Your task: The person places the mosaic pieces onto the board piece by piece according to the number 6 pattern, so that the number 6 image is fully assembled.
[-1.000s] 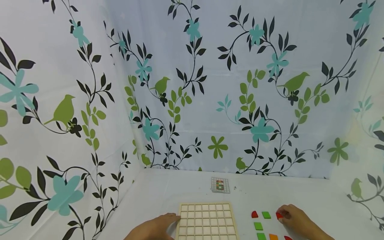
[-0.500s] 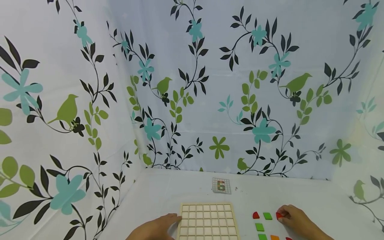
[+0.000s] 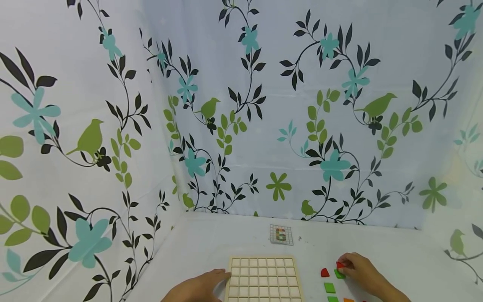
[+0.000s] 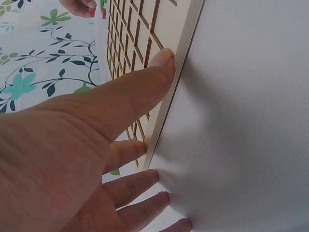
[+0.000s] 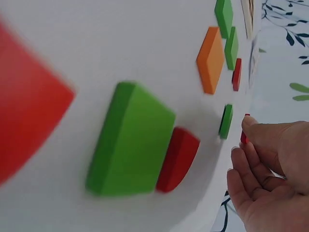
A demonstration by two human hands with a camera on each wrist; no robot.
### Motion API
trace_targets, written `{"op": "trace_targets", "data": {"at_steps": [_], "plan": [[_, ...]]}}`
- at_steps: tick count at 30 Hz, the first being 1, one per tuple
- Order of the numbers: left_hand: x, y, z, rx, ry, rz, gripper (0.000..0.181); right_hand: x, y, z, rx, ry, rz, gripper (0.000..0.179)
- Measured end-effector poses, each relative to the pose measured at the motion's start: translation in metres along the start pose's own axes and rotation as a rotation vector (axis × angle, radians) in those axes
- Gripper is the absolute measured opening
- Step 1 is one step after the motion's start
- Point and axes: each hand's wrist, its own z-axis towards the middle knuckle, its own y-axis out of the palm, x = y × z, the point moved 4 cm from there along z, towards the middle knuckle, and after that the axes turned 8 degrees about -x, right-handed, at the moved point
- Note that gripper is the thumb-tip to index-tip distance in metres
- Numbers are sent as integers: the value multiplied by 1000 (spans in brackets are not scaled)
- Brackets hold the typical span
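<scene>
A pale wooden board (image 3: 261, 257) with a grid of square recesses lies on the table. My left hand (image 3: 201, 287) rests at its left side; in the left wrist view the thumb (image 4: 137, 89) presses the board's rim while the other fingers spread along the edge and table. My right hand (image 3: 361, 272) pinches a small red piece (image 3: 340, 265) between thumb and fingertips, over a green square tile (image 3: 339, 274). The right wrist view shows this red piece (image 5: 245, 133) edge-on, above the white surface.
Right of the board lie another red rounded-edge piece (image 3: 325, 273), green squares (image 3: 330, 287) and an orange tile (image 3: 349, 300). More green and red pieces (image 5: 178, 159) sit nearer in the right wrist view. A gridded card (image 3: 281, 235) with a coloured pattern lies behind the board. Patterned curtains surround the table.
My right hand has moved left with the red piece, from beside the upper green tile to over it. The left hand keeps its place at the board. The head view has shifted slightly.
</scene>
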Motion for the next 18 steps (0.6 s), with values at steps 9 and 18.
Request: {"op": "trace_targets", "data": {"at_steps": [9, 18], "plan": [[4, -2, -5, -5, 46, 25, 64, -31, 12, 4, -16, -13, 10, 22], [3, 0, -3, 0, 19, -14, 66, -64, 33, 6, -17, -23, 58, 16]]}}
